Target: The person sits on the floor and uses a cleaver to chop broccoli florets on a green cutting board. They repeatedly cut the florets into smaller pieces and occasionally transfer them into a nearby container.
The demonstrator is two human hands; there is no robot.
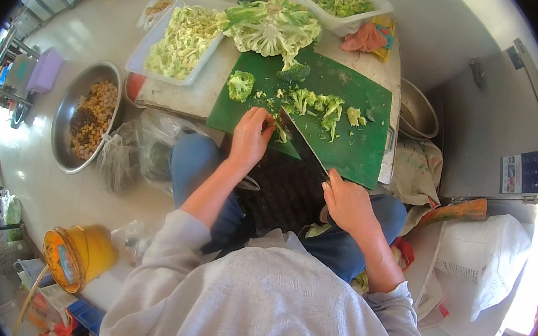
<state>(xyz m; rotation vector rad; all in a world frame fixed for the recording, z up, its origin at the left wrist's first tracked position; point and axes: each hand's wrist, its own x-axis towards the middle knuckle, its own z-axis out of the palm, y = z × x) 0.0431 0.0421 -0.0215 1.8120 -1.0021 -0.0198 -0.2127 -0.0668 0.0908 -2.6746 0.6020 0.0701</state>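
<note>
My right hand [348, 200] grips the handle of a broad kitchen knife [305, 142], its blade slanting up and left over the near edge of a green cutting board [354, 150]. At the blade's tip end, my left hand [254, 134] pinches a small broccoli piece [281, 134], partly hidden by fingers and blade. Cut broccoli florets [303, 100] and green crumbs lie across the board's middle. A rounder floret [240, 86] sits at its left. On the far edge rests a large cauliflower head [274, 28], with a dark green broccoli floret [295, 72] just below it.
Left of the board stands a plastic tub [136, 53] of cut cauliflower; another tub [386, 7] of green pieces stands far right. A steel bowl [60, 121] of diced food is on the floor by plastic bags [153, 146]. A steel basin [433, 121] sits beside the table's right edge.
</note>
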